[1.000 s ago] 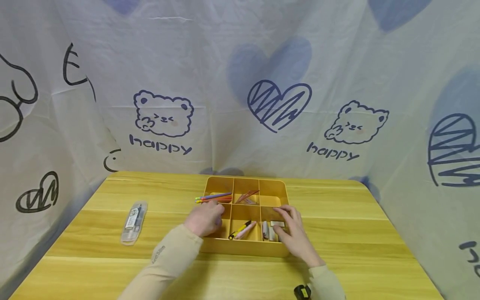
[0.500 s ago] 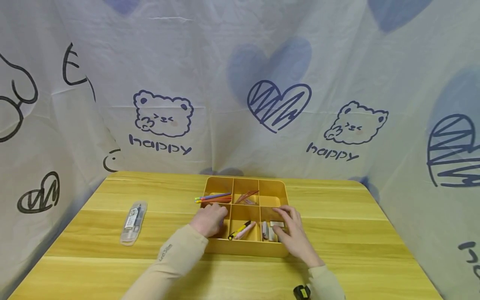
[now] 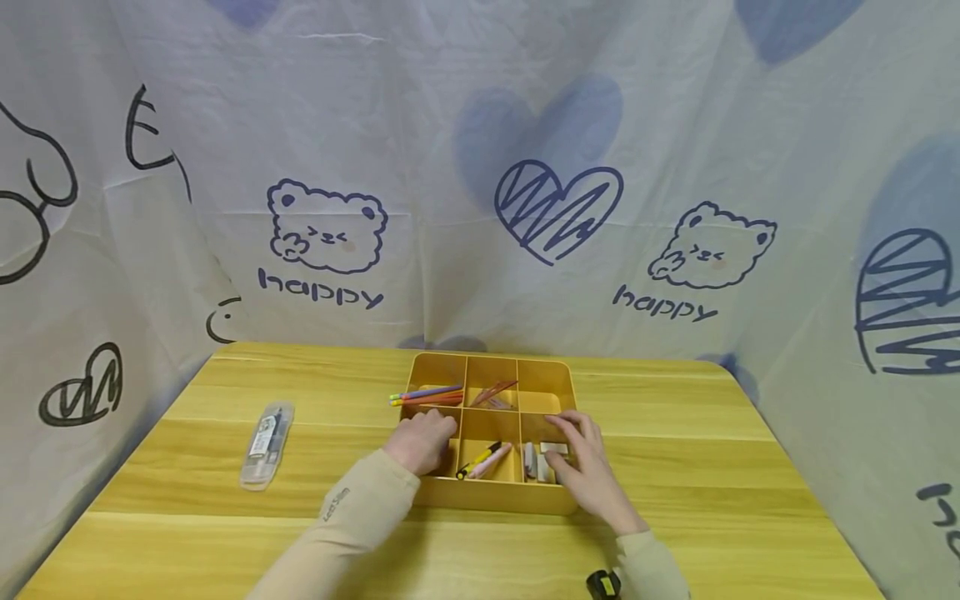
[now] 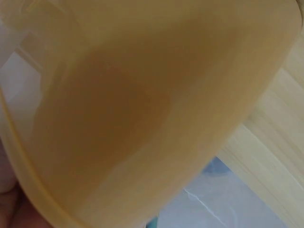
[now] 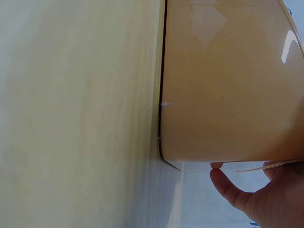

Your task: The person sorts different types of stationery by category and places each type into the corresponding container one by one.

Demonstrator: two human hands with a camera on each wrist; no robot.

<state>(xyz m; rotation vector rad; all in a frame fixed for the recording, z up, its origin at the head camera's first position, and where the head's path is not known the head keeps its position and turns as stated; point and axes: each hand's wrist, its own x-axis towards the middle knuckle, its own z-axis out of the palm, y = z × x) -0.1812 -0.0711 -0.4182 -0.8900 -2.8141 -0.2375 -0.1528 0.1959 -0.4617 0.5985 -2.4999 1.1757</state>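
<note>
A yellow-orange divided organizer box [image 3: 495, 496] stands mid-table. My left hand [image 3: 420, 440] reaches into its front-left compartment; the fingertips are hidden, and I cannot tell whether they hold anything. My right hand [image 3: 592, 475] grips the box's right wall, with thumb and index finger over the front-right compartment and other fingers outside against the wall. Whitish eraser-like blocks [image 3: 553, 448] lie in that compartment. A yellow-and-black pen [image 3: 478, 460] and a pink pen [image 3: 491, 461] lean in the front-middle one. Coloured pencil-like sticks [image 3: 427, 397] rest across the back-left compartment, their ends past the rim.
A clear plastic case [image 3: 267, 446] with a dark pen inside lies on the wooden table [image 3: 187, 533] at left. Reddish flat pieces [image 3: 495, 392] sit in the back-middle compartment. A small black object [image 3: 603, 585] is by the right sleeve. A printed cloth [image 3: 450, 167] hangs behind.
My left hand has shifted slightly to the right within the front-left compartment, its knuckles turned more upward. The right hand and the box have stayed in place.
</note>
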